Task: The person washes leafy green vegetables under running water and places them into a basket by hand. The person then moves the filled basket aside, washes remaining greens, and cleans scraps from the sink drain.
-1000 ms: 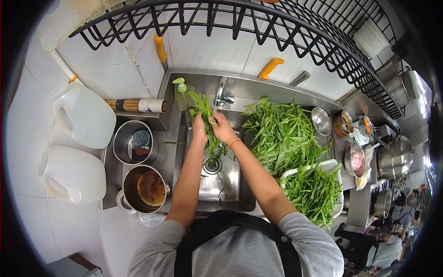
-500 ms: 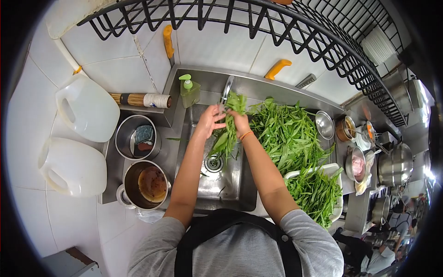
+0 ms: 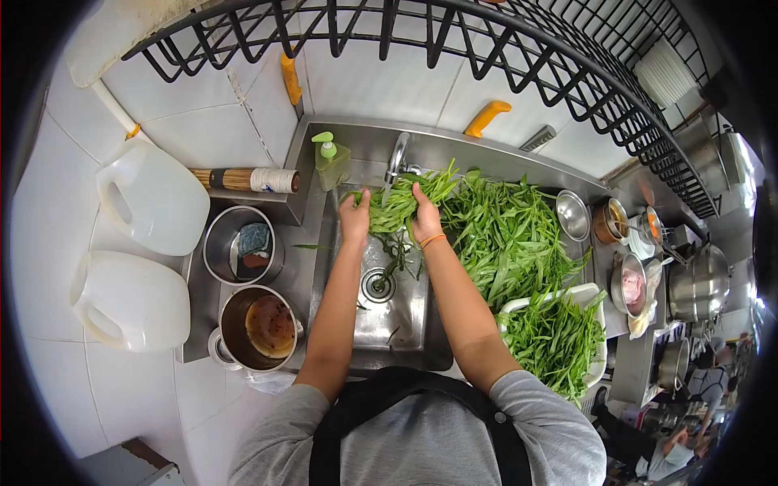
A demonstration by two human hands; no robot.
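Between my hands a bunch of leafy greens (image 3: 395,208) is stretched sideways under the running faucet (image 3: 397,155), above the sink (image 3: 397,324). My left hand (image 3: 354,217) is closed round the bunch's left end. My right hand (image 3: 425,215) grips it farther right, with the thumb up. Some dark leaves hang down over the drain. A large heap of greens (image 3: 510,235) lies just right of the sink, and a white basket (image 3: 598,368) nearer to me holds more greens.
Left of the sink stand a pot with cloths (image 3: 242,245), a pot with brown liquid (image 3: 259,328) and white jugs (image 3: 134,300). A soap bottle (image 3: 331,162) is behind. Metal bowls (image 3: 573,215) stand right; a wire rack (image 3: 486,40) hangs overhead. People are at far right.
My left hand, open and apart from the greens half a second ago, has closed on them. The bunch has turned from hanging downward to lying sideways between my hands.
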